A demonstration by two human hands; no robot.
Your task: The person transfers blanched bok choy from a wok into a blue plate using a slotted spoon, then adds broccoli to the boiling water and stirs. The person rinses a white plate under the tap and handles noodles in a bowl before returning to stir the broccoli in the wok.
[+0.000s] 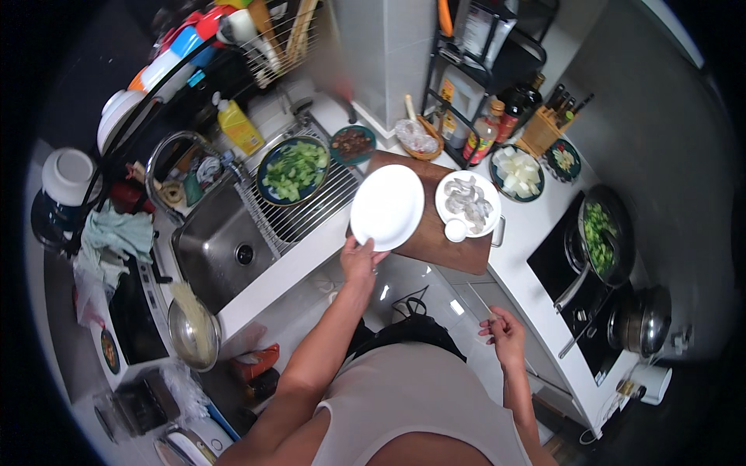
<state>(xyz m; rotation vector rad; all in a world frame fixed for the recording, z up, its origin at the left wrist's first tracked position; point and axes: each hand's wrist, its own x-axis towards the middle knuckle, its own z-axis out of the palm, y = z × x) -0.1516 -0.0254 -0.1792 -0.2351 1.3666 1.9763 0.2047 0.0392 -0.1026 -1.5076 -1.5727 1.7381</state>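
The left hand (360, 262) is closed on the near rim of a smooth white oval plate (387, 206), thumb over the upper face, held above the left part of a brown rectangular wooden cutting board (435, 252). The right hand (507, 335), fingers curled, pinches a thin pale stick (481, 299) near the cabinet front, well apart from the plate. Grey glossy floor (412, 276) shows past the board's near edge, leaving open room between the two hands; bare brown wood lies right of the plate. Beyond it on the board, a white round dish (441, 203) holds grey raw shrimp, a small white round cup (456, 230) at its near rim. Behind, a dark round plate (530, 195) carries white chunks; to the left, a dark-rimmed round bowl (266, 175) holds cut green leaves; on the right, a black frying pan (626, 241) contains chopped greens.
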